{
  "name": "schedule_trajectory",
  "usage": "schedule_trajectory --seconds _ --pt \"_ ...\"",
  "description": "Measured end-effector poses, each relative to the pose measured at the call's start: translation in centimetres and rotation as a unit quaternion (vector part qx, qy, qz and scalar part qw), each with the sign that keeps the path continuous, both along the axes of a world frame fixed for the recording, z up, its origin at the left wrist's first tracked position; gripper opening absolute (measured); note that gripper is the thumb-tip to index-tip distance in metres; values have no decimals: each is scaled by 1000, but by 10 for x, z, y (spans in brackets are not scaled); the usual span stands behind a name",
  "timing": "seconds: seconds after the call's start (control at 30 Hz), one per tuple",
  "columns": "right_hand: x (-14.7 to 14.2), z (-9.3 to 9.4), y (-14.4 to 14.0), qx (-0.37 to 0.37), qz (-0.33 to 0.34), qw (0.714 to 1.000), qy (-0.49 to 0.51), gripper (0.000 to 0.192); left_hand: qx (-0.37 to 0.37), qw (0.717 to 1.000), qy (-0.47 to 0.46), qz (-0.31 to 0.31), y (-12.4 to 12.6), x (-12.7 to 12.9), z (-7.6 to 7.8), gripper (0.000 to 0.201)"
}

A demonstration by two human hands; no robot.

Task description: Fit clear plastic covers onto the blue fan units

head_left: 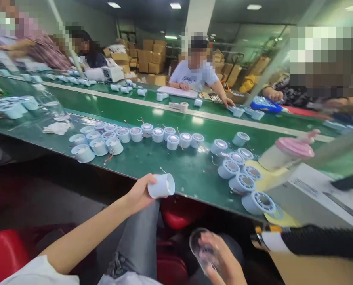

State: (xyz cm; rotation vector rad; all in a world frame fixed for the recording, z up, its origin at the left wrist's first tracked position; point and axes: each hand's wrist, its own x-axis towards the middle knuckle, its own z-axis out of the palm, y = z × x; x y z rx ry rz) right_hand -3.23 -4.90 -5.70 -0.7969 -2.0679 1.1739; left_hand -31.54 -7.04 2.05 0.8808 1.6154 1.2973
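My left hand (140, 194) is closed round a light-blue cylindrical housing (161, 187), tilted so its open end faces right, just off the table's front edge. A thin wire shows behind it. Lower down, over my lap, my right hand (225, 257) grips a clear round plastic cover (197, 242), slightly blurred. Beyond the left hand, several like housings (172, 141) stand on the green table (146, 162), some with short wires. More housings (242, 183), with slotted rings around dark centres, are grouped at the right.
A cup with a pink lid (295, 147) and a grey-white box (319, 190) occupy the right. At left stand a clear bottle (53, 103) and a crumpled tissue (56, 128). A co-worker's dark sleeve (321, 243) reaches in at lower right. People sit across the green belt (134, 103).
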Motion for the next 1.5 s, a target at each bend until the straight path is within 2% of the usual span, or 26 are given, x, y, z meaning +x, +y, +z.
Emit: schedule_trajectory --seconds 0.07,0.2,0.33,0.47,0.53,0.67,0.77,0.87,0.97,1.03,1.1,1.13,1.2,1.27,1.33,1.4,1.5 --pt "-5 12 1 65 40 996 -38 40 -23 994 -88 -58 -6 26 -7 35" --pt "-9 30 -1 93 3 993 -72 49 -49 974 -191 -109 -10 54 -19 36" --pt "1 29 -8 83 -40 992 -84 48 -72 945 -297 -120 -12 64 -26 70" --pt "8 24 -12 104 -44 989 -92 51 -109 903 -384 -159 -12 74 -30 55" --pt "7 24 -14 120 -38 987 -99 50 -136 887 -407 -170 -11 77 -31 54" --pt "2 25 -19 178 -21 975 -129 52 -137 884 -400 -198 -11 76 -33 37" --pt "1 26 -22 216 -17 965 -148 53 -194 880 -390 -187 -13 71 -38 31" --pt "2 28 -20 242 -46 952 -181 53 -244 868 -392 -182 -13 68 -43 31" --pt "0 32 -13 284 -46 927 -239 52 -277 859 -337 -269 -11 68 -42 33" --pt "-3 33 -7 300 -21 914 -274 52 -268 862 -236 -361 -8 70 -36 35" --pt "-5 33 -1 295 2 908 -298 47 -206 878 -90 -423 -5 72 -28 34" --pt "-5 34 2 284 12 908 -306 42 -162 888 -8 -429 -5 72 -24 30" --pt "-4 34 5 245 23 921 -302 31 -81 899 143 -406 -4 73 -17 22" --pt "-2 37 5 167 28 950 -262 20 -32 901 224 -371 -6 75 -14 19" --pt "0 40 2 61 28 979 -192 12 -6 908 235 -346 -7 76 -16 23" --pt "-1 45 -1 -24 8 992 -125 10 18 922 214 -321 -8 77 -23 39" --pt "-1 49 -4 -56 -61 994 -66 21 36 936 176 -302 -8 78 -39 62"
